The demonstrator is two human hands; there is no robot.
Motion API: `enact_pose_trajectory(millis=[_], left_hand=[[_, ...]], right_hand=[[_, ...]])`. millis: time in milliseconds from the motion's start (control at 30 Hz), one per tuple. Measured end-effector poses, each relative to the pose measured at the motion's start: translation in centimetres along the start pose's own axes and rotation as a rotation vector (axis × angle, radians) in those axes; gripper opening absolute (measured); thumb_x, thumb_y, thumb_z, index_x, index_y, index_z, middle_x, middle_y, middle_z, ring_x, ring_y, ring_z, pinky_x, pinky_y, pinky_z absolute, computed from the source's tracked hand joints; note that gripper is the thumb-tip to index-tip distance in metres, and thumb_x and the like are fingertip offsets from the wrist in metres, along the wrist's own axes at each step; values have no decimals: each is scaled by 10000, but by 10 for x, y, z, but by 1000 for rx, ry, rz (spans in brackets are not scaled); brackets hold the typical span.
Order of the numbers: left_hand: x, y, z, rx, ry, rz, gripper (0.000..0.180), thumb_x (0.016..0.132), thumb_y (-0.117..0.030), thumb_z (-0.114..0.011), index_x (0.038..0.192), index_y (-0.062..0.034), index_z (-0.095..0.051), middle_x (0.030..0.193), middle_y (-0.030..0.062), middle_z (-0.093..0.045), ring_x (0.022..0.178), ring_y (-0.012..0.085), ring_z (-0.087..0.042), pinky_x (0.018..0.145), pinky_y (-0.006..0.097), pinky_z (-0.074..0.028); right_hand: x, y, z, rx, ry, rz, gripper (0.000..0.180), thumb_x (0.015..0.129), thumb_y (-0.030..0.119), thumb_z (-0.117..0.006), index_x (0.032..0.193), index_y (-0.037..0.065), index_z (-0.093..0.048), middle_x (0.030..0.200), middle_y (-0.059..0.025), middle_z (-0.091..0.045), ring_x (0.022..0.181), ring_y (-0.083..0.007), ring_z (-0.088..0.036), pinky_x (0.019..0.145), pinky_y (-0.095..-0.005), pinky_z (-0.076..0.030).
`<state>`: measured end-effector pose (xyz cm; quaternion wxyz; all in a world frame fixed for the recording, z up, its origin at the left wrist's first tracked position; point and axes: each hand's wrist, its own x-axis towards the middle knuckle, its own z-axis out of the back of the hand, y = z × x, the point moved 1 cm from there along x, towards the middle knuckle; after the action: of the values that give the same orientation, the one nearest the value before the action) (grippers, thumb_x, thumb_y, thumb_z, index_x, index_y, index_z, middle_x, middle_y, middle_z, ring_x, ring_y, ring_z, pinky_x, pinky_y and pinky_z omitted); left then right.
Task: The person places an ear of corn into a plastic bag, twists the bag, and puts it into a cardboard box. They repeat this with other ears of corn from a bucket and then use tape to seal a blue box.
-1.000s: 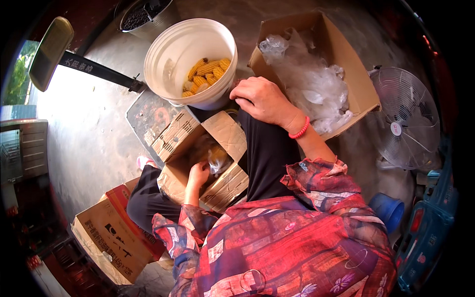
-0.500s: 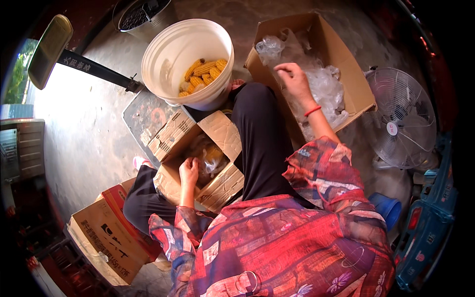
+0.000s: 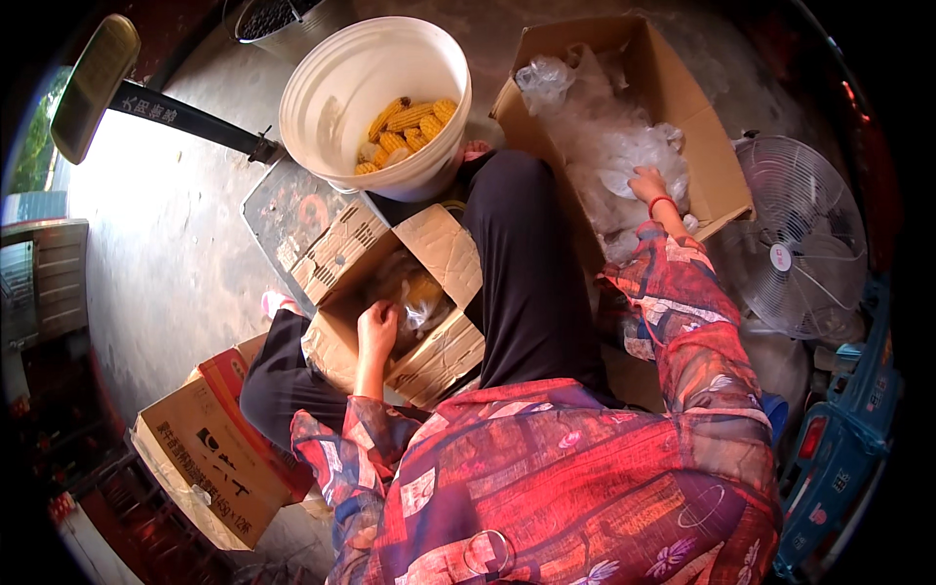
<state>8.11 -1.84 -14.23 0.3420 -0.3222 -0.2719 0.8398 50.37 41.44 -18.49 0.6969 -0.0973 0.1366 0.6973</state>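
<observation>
My left hand [image 3: 376,328] hangs over the open top of a small cardboard box [image 3: 434,366] between my legs, fingers curled together. Whatever they pinch, if anything, is too small to make out. Inside that box lies a clear plastic bag [image 3: 417,314] with something yellow in it, close beside those fingers. My right hand [image 3: 647,185] is down in a larger cardboard box [image 3: 717,161] on the right, its fingers closed on the clear plastic bags [image 3: 629,156] heaped there. A white bucket [image 3: 327,102] beyond the small box holds several yellow corn cobs [image 3: 414,119].
The small box and bucket stand on a platform scale [image 3: 283,219] with a dark post [image 3: 185,115]. A floor fan [image 3: 795,244] is right of the large box. Another carton [image 3: 210,463] lies at lower left, and a metal pail [image 3: 302,34] of dark pieces at the back.
My right hand has come down and to the right, from above the large box onto the plastic bags. My left hand stays at the small box, its fingers slightly raised.
</observation>
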Motion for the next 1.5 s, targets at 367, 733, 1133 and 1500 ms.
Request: enact_pose_trajectory(millis=[367, 733, 1133, 1500], left_hand=[[1, -11, 2, -44, -29, 5, 204, 796, -171, -596, 850, 21, -637, 689, 188, -613, 633, 273, -622, 601, 335, -473], [2, 0, -2, -40, -88, -100, 168, 839, -130, -577, 852, 27, -634, 638, 76, -609, 549, 108, -544, 520, 263, -436], [1, -7, -2, -60, -123, -161, 176, 846, -127, -570, 864, 37, -629, 631, 71, -597, 535, 107, -518, 514, 260, -426], [1, -3, -1, -82, -110, -104, 163, 847, -118, -567, 857, 32, -631, 613, 46, -579, 530, 89, -498, 502, 249, -410]], right_hand=[[19, -43, 42, 116, -174, -43, 287, 693, 180, -626, 971, 113, -648, 954, -133, -650, 922, -290, -611, 817, -365, -472], [19, -88, 70, 257, -274, -7, 246, 735, 263, -700, 652, 57, -593, 648, -39, -599, 580, -142, -543, 575, -314, -451], [45, -113, 70, 796, -554, 150, 275, 776, 248, -649, 909, 7, -629, 812, -113, -665, 769, -195, -628, 700, -300, -477], [-7, -50, 111, -6, -592, 8, 273, 707, 282, -643, 959, 177, -641, 1078, -54, -582, 1037, -285, -523, 862, -373, -432]])
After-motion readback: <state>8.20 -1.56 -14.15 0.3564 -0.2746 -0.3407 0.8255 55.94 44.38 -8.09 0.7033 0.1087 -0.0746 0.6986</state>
